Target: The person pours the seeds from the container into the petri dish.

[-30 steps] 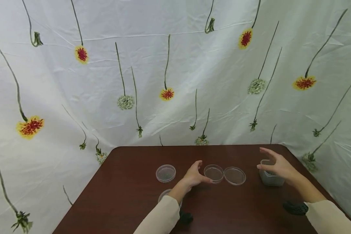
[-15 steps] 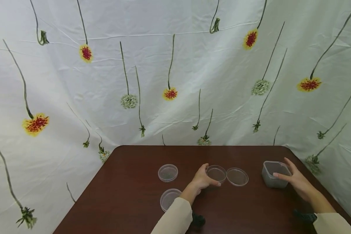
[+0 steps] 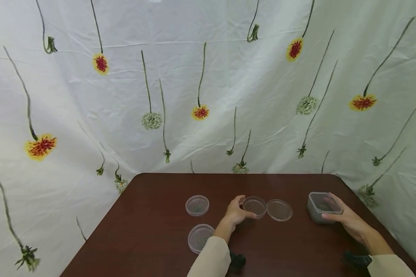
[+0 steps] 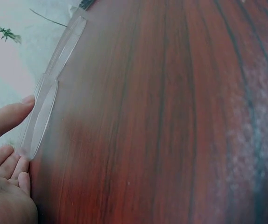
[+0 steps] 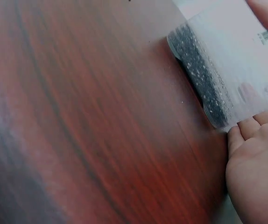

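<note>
At the table's middle, my left hand (image 3: 236, 211) holds a clear petri dish (image 3: 254, 207) by its left side, thumb at the near rim and fingers round the far side. In the left wrist view the thumb tip meets the rim of the dish (image 4: 43, 119). A second round clear dish or lid (image 3: 279, 210) lies just right of it, edge against edge. On the right, my right hand (image 3: 350, 217) grips a clear plastic tub (image 3: 315, 215) from its right side. Dark, white-flecked soil (image 5: 197, 70) fills the bottom of the tub in the right wrist view.
Two more clear petri dishes stand to the left: a farther dish (image 3: 197, 205) and a nearer dish (image 3: 196, 238), partly behind the left sleeve (image 3: 213, 256). A white flower-print cloth (image 3: 180, 84) hangs beyond the brown table (image 3: 142, 231).
My right hand has come down from over the tub to its right side and now grips it. The left hand stays at the same dish, its fingers about the rim.
</note>
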Motion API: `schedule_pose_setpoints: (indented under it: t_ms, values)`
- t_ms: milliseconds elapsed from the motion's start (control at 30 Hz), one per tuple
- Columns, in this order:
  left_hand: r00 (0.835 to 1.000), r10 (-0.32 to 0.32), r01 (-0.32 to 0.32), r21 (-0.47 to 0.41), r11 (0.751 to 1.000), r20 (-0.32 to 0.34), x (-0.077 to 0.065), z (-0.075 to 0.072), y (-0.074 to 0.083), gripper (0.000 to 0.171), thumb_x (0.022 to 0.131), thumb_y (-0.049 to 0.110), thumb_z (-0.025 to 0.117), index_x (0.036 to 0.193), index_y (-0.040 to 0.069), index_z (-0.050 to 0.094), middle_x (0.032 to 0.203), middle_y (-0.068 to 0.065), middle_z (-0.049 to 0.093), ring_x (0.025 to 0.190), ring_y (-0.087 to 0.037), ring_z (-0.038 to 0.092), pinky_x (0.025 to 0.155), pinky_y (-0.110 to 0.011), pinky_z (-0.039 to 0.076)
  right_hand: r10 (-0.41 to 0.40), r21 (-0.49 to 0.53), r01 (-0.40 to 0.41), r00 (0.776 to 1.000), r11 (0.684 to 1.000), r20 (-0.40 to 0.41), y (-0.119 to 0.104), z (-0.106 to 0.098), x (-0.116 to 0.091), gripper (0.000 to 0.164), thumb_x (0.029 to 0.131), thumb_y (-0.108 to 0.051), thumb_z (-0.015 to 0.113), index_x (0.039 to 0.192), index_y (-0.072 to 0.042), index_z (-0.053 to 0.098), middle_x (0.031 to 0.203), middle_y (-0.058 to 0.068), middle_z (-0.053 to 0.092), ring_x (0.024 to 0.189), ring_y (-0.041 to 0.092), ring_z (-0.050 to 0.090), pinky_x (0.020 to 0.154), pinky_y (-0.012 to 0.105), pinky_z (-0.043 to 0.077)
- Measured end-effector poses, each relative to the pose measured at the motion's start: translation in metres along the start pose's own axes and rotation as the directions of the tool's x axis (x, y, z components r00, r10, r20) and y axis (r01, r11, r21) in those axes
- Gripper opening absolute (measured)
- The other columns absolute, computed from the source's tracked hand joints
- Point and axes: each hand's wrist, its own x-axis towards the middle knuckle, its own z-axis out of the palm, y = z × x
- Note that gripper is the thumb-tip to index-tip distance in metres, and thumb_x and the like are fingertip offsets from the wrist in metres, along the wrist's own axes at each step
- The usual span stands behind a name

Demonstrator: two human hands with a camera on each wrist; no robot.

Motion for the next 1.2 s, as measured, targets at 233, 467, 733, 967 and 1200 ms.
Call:
schedule_pose_setpoints:
  t_ms: [233, 467, 733, 967, 1200]
  values:
    - [1.0, 0.01, -0.01, 0.015, 1.0, -0.003, 0.001, 0.0, -0.003, 0.08, 0.08, 0.01, 0.092, 0.149, 0.004, 0.051, 0.142, -0.017, 0.056, 0.134, -0.041, 0.048, 0.107, -0.055, 0.044, 0.009, 0.022, -0.009, 1.0, 1.0, 0.022, 0.005, -0.004, -0.001, 0.096, 0.101, -0.007, 0.067, 0.163, 0.003, -0.005, 0.151, -0.002, 0.035, 0.134, 0.008, 0.035, 0.086, 0.014, 0.042]
    - [1.0, -0.004, 0.004, 0.043, 0.999, 0.006, 0.0, -0.003, -0.005, 0.082, 0.079, 0.01, 0.092, 0.15, 0.006, 0.05, 0.145, -0.017, 0.055, 0.136, -0.041, 0.047, 0.107, -0.056, 0.044, 0.003, 0.016, -0.003, 1.0, 1.0, 0.021, 0.005, -0.003, 0.003, 0.095, 0.1, -0.008, 0.069, 0.163, 0.005, -0.001, 0.154, 0.01, 0.032, 0.113, -0.017, 0.041, 0.087, 0.014, 0.044]
    - [0.999, 0.038, -0.04, 0.075, 0.996, 0.034, -0.001, -0.003, -0.001, 0.082, 0.078, 0.007, 0.092, 0.149, 0.002, 0.051, 0.144, -0.018, 0.056, 0.136, -0.041, 0.048, 0.108, -0.054, 0.043, 0.027, 0.007, -0.027, 0.999, 1.0, -0.028, 0.002, -0.001, 0.005, 0.093, 0.101, -0.01, 0.068, 0.162, 0.007, -0.001, 0.158, 0.022, 0.029, 0.109, -0.018, 0.042, 0.085, 0.014, 0.045]
    - [0.999, 0.039, -0.041, 0.085, 0.996, 0.031, -0.003, -0.007, -0.001, 0.08, 0.08, 0.008, 0.091, 0.149, 0.001, 0.051, 0.145, -0.019, 0.055, 0.137, -0.042, 0.046, 0.109, -0.056, 0.042, 0.006, 0.021, -0.005, 0.999, 1.0, -0.036, -0.006, 0.012, 0.016, 0.094, 0.101, -0.013, 0.069, 0.162, 0.008, -0.001, 0.161, 0.037, 0.014, 0.107, -0.018, 0.043, 0.085, 0.013, 0.046]
    - [0.998, 0.059, -0.062, 0.078, 0.995, 0.039, -0.006, -0.008, -0.001, 0.078, 0.081, 0.009, 0.091, 0.148, 0.0, 0.052, 0.144, -0.019, 0.055, 0.137, -0.041, 0.047, 0.11, -0.055, 0.041, 0.001, -0.008, -0.001, 0.999, 1.0, -0.039, -0.015, 0.024, 0.022, 0.096, 0.098, -0.012, 0.073, 0.162, 0.008, 0.004, 0.161, 0.037, 0.018, 0.113, -0.011, 0.04, 0.085, 0.012, 0.046]
